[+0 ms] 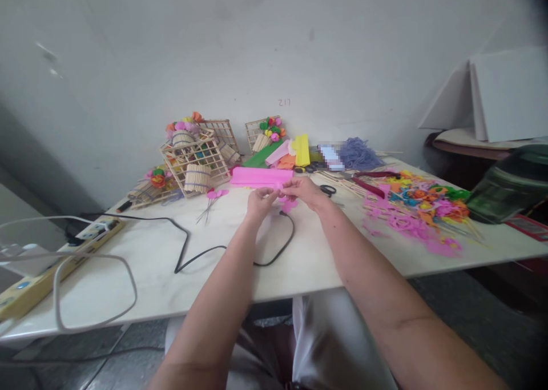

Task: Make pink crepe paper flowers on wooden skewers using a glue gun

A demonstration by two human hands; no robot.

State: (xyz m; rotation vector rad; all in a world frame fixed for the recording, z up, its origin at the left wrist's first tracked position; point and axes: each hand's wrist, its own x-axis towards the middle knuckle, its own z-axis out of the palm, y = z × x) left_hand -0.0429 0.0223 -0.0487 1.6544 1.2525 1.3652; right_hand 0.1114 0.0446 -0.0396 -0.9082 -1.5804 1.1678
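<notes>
- Two bare hands meet over the middle of the white table, closer to its far edge than to its near edge.
- Left hand: thumb and fingertips pinched together on a small pink paper piece.
- Right hand: fingertips also pinching that piece, from the other side; the remaining fingers are curled.
- Just beyond the hands, a pink paper strip lies lengthwise, roughly along the far edge; loose pink cutouts lie just under the right hand.
- Small scissors lie left of the left hand, pink bits at their upper end; black-handled scissors lie just right of the right hand.
- Toward the far left corner stand lattice frames of thin sticks, with a stick bundle at the front.
- Along the middle of the far edge lie green paper, yellow paper and a heap of purple yarn.
- Toward the right edge, red-handled pliers lie beside a spread of coloured scraps, with a green jar just beyond.
- A power strip runs along the left edge; a black cable winds from near it to below the hands.
</notes>
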